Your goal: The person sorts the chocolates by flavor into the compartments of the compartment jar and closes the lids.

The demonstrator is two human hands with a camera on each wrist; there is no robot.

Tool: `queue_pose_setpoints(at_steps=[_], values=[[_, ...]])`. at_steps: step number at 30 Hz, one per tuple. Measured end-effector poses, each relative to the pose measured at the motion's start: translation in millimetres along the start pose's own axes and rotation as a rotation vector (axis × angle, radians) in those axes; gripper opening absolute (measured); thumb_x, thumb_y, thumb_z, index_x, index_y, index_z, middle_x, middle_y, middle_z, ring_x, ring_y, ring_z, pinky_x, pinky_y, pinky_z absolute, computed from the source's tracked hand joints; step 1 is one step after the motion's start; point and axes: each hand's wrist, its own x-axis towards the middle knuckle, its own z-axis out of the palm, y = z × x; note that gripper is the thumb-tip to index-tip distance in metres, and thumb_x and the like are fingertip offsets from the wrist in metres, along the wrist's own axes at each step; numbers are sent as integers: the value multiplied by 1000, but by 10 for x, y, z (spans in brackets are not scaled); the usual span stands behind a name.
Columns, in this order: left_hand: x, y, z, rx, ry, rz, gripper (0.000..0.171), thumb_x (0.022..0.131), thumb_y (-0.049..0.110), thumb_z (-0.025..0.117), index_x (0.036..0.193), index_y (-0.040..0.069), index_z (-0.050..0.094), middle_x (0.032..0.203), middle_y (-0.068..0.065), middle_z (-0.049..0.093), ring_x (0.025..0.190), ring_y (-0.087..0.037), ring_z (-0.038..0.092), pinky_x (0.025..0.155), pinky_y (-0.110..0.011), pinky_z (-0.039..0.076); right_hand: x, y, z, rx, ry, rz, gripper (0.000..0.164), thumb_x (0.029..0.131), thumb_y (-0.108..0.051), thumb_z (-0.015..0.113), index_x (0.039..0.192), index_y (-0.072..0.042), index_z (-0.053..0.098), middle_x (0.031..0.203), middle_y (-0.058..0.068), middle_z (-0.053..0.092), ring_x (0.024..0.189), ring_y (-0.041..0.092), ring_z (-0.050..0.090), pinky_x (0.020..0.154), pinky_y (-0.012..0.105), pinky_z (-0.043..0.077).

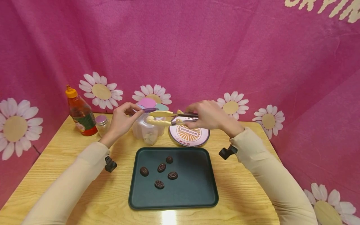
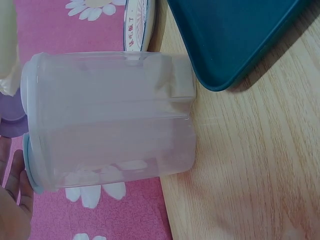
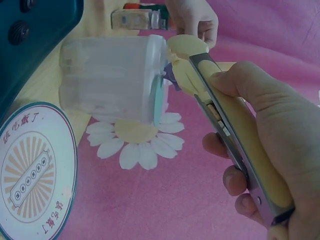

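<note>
My left hand (image 1: 123,117) pinches the edge of a raised purple flap lid (image 1: 150,110) on a clear plastic container (image 1: 140,129). That container has several coloured lids, a teal lid (image 3: 158,100) among them, and pale pieces (image 2: 182,82) lie low inside it. My right hand (image 1: 206,115) grips a pair of tongs (image 1: 161,113) with cream-coloured tips and metal-edged handles. The tips reach over the container's top, close to the purple lid. A small cream-coloured lump (image 1: 150,118) shows between them.
A dark green tray (image 1: 194,178) in front carries several dark chocolates (image 1: 161,167). Behind it sits a patterned plate (image 1: 189,142), right of the container. On the left stand a red sauce bottle (image 1: 81,111) and a small purple-capped jar (image 1: 102,125). A pink daisy cloth (image 1: 180,53) hangs behind.
</note>
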Motion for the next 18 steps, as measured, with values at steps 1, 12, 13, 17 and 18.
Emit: queue_pose_setpoints(at_steps=[1,12,13,17,18], values=[[0,-4,1,-1,0,-3,19,98,20,76,109,4,73,107,-14,74,89,-12,58,87,-31,50,17,-6,9,2,-5,1,34,84,-41,82,107,-16,79,87,-2,78,70,11,61,62,33,49],[1,0,2,-5,-13,-18,19,99,20,75,110,4,73,110,-14,75,93,-18,60,90,-35,54,112,1,73,13,-31,19,39,85,-43,81,112,-15,80,93,1,80,73,13,63,63,34,49],[0,1,2,-5,-15,-21,20,99,20,75,111,5,73,111,-14,75,94,-18,60,90,-36,54,115,5,73,14,-32,22,39,86,-43,81,112,-15,80,93,1,80,73,13,63,64,34,49],[1,3,1,-9,-16,-25,20,99,21,75,111,4,73,112,-14,74,95,-20,61,91,-38,54,124,27,76,15,-34,32,39,86,-44,81,114,-15,80,94,1,80,74,14,64,64,34,50],[1,2,0,-11,-15,-22,20,99,20,75,111,4,73,111,-15,74,95,-20,60,91,-38,54,126,34,78,15,-34,36,40,86,-44,81,114,-15,80,95,1,80,74,14,64,64,34,49]])
